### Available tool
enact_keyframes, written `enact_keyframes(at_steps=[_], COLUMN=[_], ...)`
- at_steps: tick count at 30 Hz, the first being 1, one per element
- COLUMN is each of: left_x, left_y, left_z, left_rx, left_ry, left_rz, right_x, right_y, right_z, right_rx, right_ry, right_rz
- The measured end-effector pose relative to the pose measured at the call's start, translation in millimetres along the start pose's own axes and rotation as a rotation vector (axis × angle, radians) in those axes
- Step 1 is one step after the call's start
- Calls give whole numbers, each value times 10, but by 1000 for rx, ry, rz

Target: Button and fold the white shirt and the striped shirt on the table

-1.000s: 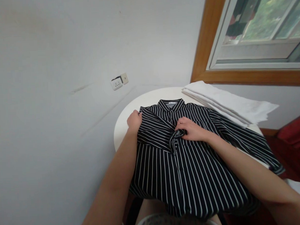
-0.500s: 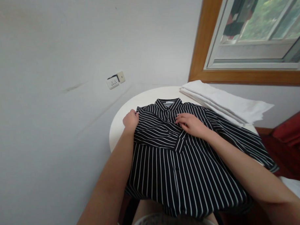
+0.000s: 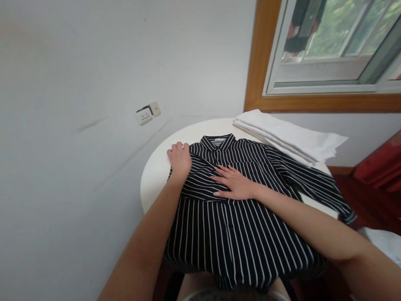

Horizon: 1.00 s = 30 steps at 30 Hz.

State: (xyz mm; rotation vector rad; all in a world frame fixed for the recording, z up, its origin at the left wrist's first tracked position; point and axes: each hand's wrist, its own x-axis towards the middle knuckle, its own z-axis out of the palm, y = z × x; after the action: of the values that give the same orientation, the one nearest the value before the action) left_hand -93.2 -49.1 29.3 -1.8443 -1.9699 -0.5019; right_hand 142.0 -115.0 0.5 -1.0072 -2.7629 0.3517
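A black shirt with white stripes (image 3: 243,237) lies face up on a round white table (image 3: 155,178), its hem hanging over the near edge. Its left sleeve is folded across the chest. My left hand (image 3: 180,158) rests at the shirt's left shoulder, its fingers lying flat on the fold. On the folded sleeve at the chest my right hand (image 3: 233,183) lies flat with fingers stretched out. The other sleeve (image 3: 315,186) spreads out to the right.
A stack of folded white cloth (image 3: 288,136) lies at the table's far right, below a wood-framed window (image 3: 318,45). A wall socket (image 3: 147,113) sits on the white wall to the left. Red fabric (image 3: 382,170) shows at the right.
My right hand let go of the pinched sleeve cuff and now lies flat on it. The folded sleeve is smoothed down. My left hand shifted slightly further up the shoulder.
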Motion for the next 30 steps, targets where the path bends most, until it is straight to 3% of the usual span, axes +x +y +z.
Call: enact_keyframes(at_steps=[3,6,8,12,14,16,19,23,25,30], left_x=[-78,-244,-358,-456,-446,-430,-426,-436,-437,-435], left_y=[475,810,875,747,677,652,672,695,694,688], left_z=[-141,-87,35,271,322,333,320,294,281,264], left_rx=[-134,-250,-297,-371,-365,-346,-326,-317,-317,-328], left_ry=[-168,-330,-341,-306,-313,-321,-333,-331,-329,-332], left_rz=[188,349,382,402,436,440,427,426,419,406], right_x=[0,-10,-19,-65,-122,-211,-386,-585,-628,-602], right_y=[6,61,123,319,472,668,999,1358,1463,1550], right_z=[5,-6,-60,-312,-485,-654,-836,-850,-783,-659], right_rx=[18,42,76,245,319,288,26,-268,-304,-324], right_ry=[6,46,54,2,4,113,343,331,280,257], right_rz=[-12,-56,-127,-183,-57,145,483,937,1044,1107])
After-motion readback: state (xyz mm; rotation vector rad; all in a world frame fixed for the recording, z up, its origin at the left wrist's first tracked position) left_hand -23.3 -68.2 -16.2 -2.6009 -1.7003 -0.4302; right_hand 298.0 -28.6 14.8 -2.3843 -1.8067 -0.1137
